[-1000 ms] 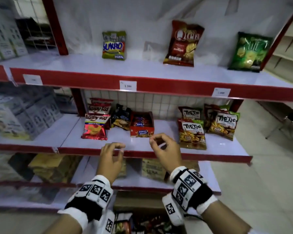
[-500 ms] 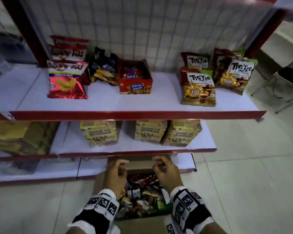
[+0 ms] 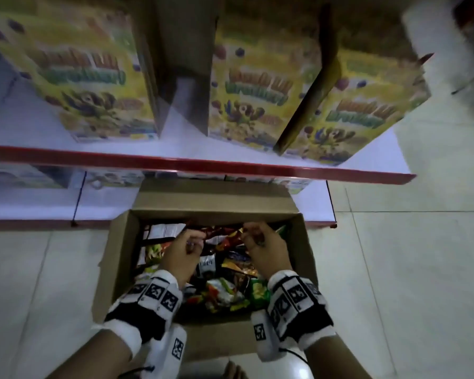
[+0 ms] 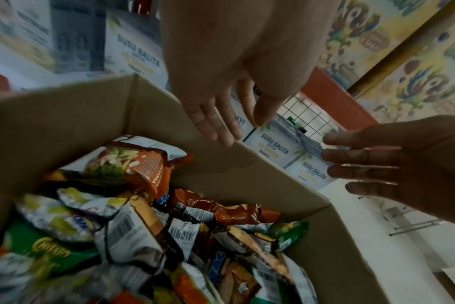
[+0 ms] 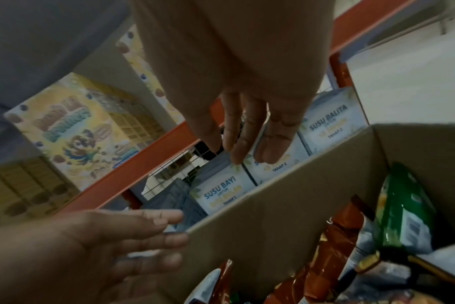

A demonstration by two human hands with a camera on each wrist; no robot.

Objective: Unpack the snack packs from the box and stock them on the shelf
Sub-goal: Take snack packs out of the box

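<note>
Your left hand point(image 3: 181, 250) hangs over the snack packs point(image 3: 225, 292) in the cardboard box point(image 3: 121, 242), fingers spread and slack, gripping nothing. Your right hand point(image 3: 268, 251) is beside it in the same state, empty. Beyond both hands, yellow cereal boxes point(image 3: 253, 86) stand on the red-edged shelf point(image 3: 203, 164).

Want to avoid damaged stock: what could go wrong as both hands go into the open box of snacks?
1. The snack packs lie in a loose jumble in the box. With the left hand and right hand both empty, a quick grab could crush a pack or drag out others.
2. The red shelf edge overhangs the box's far side, so a pack lifted straight up might hit it or the angled yellow carton.
</note>
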